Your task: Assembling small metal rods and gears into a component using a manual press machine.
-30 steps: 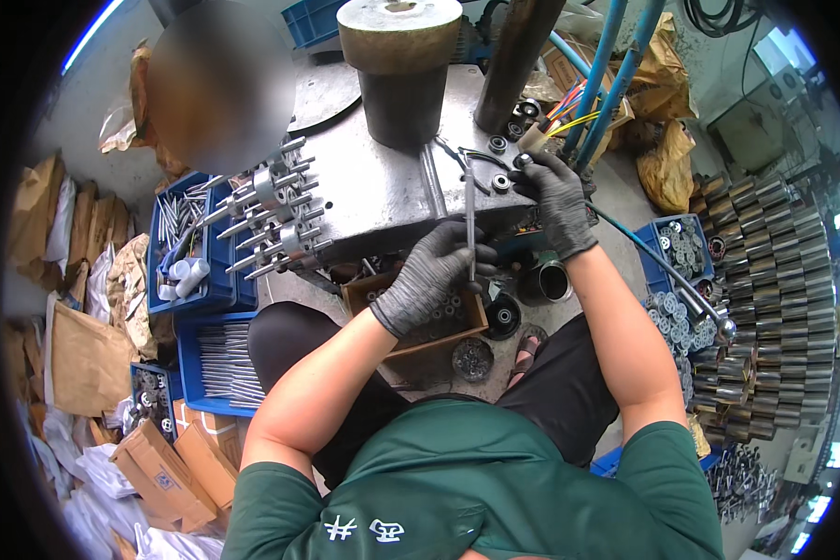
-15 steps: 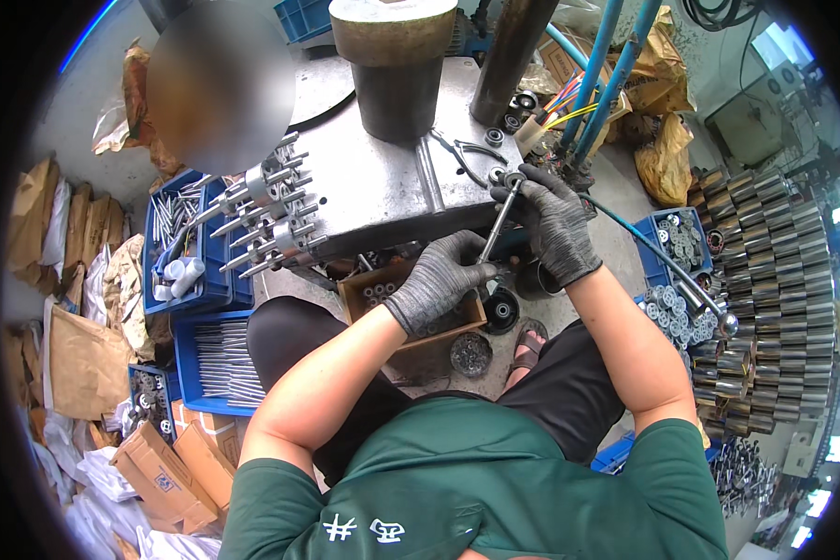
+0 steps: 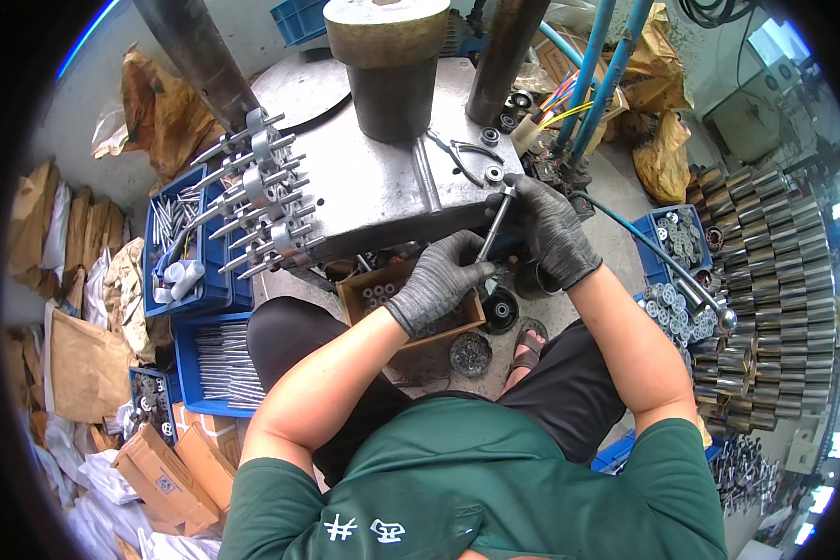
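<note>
Both my hands wear grey gloves and meet at a slim metal shaft (image 3: 497, 224), tilted with its top to the right, in front of the steel press table. My left hand (image 3: 441, 280) grips the shaft's lower end between thumb and fingers. At the upper end, my right hand (image 3: 553, 224) pinches with thumb and forefinger around the tip, where a small ring-like part seems to sit, partly hidden by the fingers. On the table just beyond lie a small round bearing (image 3: 494, 174) and black-handled pliers (image 3: 467, 157).
Finished shafts with rotors (image 3: 263, 196) stand clustered at the table's left edge. A thick steel press ram (image 3: 394, 93) rises mid-table. Blue bins of metal rods (image 3: 219, 364) are at left; a cardboard box of rings (image 3: 415, 338) sits below my hands. Steel sleeves (image 3: 765, 299) are stacked at right.
My right fingers have shifted slightly down along the shaft's tip, and the ring that showed there is now mostly covered. My left hand has barely moved.
</note>
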Available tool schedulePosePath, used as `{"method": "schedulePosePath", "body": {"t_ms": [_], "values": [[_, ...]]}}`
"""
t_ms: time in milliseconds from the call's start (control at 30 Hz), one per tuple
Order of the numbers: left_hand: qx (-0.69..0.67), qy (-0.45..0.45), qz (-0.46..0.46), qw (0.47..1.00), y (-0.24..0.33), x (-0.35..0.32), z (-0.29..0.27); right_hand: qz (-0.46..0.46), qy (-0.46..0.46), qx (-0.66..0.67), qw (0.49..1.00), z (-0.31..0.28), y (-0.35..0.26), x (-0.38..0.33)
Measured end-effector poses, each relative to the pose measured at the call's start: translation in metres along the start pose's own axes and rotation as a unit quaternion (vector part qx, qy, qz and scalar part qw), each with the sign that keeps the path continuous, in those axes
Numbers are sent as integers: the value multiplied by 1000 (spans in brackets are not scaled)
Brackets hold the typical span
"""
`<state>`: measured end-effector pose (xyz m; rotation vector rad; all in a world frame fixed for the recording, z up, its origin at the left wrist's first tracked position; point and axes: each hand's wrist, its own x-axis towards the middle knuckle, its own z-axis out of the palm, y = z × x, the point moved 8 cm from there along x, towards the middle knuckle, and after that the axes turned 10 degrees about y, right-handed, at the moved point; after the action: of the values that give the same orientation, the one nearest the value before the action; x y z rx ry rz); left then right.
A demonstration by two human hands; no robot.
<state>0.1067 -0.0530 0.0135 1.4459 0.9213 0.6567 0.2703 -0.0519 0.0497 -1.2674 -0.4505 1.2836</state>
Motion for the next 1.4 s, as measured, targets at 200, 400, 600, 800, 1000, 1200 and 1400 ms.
{"method": "schedulePosePath", "body": {"t_ms": [200, 400, 600, 800, 1000, 1200, 1400], "values": [[-22, -10, -3, 1000, 6, -2, 6, -32, -32, 10, 999, 1, -5, -3], [-64, -16, -7, 998, 6, -7, 3, -115, -10, -141, 983, 15, -19, -19], [-114, 4, 35, 993, 11, -4, 1, -43, -56, -161, 984, 21, 7, -31], [113, 92, 229, 962, 52, -6, -15, -35, -94, -100, 990, 21, 6, -27], [195, 240, 285, 907, 41, 27, -92, -68, -195, -300, 932, -9, -33, -48], [162, 357, 229, 891, 0, 67, -166, -81, -115, -690, 710, -199, -34, -53], [339, 355, 244, 837, 24, 67, -116, -25, 79, -805, 587, -520, -22, -81]]}}
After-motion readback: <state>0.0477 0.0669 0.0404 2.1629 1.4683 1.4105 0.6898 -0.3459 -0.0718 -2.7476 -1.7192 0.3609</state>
